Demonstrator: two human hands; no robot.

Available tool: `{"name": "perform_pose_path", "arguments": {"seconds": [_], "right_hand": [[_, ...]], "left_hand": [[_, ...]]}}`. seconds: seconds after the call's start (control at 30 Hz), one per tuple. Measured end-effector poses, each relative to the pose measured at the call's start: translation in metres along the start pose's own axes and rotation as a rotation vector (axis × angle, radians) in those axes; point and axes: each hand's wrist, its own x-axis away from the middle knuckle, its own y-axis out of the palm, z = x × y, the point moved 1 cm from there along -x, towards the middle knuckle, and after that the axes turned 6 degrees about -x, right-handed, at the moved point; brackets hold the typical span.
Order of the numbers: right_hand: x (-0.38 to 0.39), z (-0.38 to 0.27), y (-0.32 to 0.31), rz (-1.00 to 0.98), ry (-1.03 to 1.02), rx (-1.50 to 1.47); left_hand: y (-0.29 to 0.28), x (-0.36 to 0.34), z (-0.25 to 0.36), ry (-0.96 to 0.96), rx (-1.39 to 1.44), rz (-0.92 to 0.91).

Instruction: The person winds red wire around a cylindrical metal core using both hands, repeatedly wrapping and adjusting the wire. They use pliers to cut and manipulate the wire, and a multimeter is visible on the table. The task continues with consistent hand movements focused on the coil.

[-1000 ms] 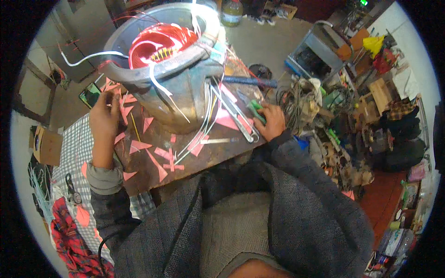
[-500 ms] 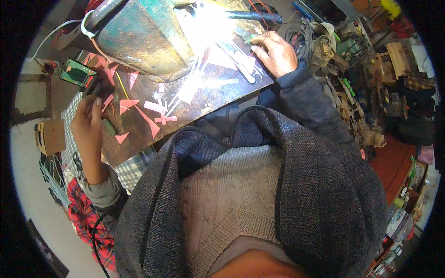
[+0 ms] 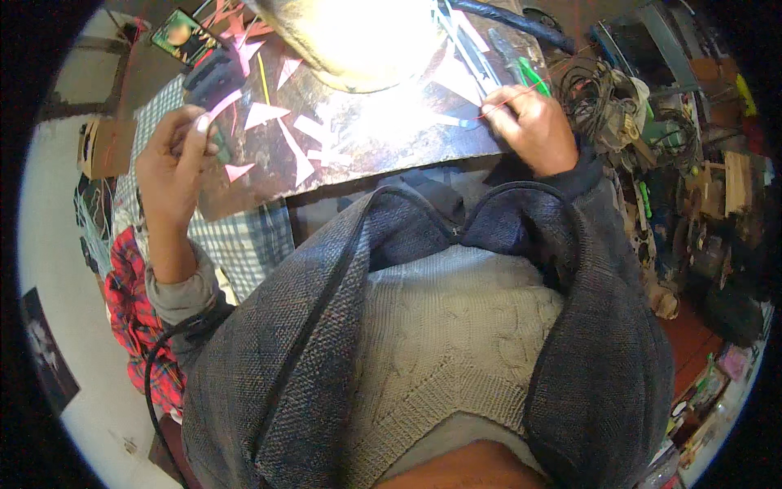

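The right hand (image 3: 533, 126) has its grip pinched on a thin red wire (image 3: 509, 102) that runs up and to the right from the fingertips, over the far right part of the tabletop (image 3: 244, 191). The left hand (image 3: 171, 163) is clenched around a small dark object at the tabletop's left edge; what it is cannot be made out.

Just beyond the right hand lie green-handled pliers (image 3: 529, 75), long metal scissors (image 3: 476, 57) and a tangle of cables (image 3: 595, 98). Pink paper offcuts (image 3: 265, 114) are scattered over the wood between the two hands. A large round metal housing (image 3: 358, 41) stands at the far side, washed out by glare.

The wire looks fine and slack, so a sharp pull could kink it, or it could snag in the cables close by. The glare may also hide where the wire leads, and a sleeve dragged across could sweep offcuts off the near edge.
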Motion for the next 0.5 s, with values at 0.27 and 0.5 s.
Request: {"name": "perform_pose_path", "arguments": {"seconds": [0.27, 0.5], "right_hand": [[0.002, -0.009, 0.075, -0.22, 0.012, 0.438], [-0.005, -0.001, 0.074, -0.196, 0.084, 0.296]], "left_hand": [[-0.005, 0.014, 0.045, 0.202, -0.211, 0.015], [-0.044, 0.014, 0.137, 0.942, 0.133, -0.145]]}}
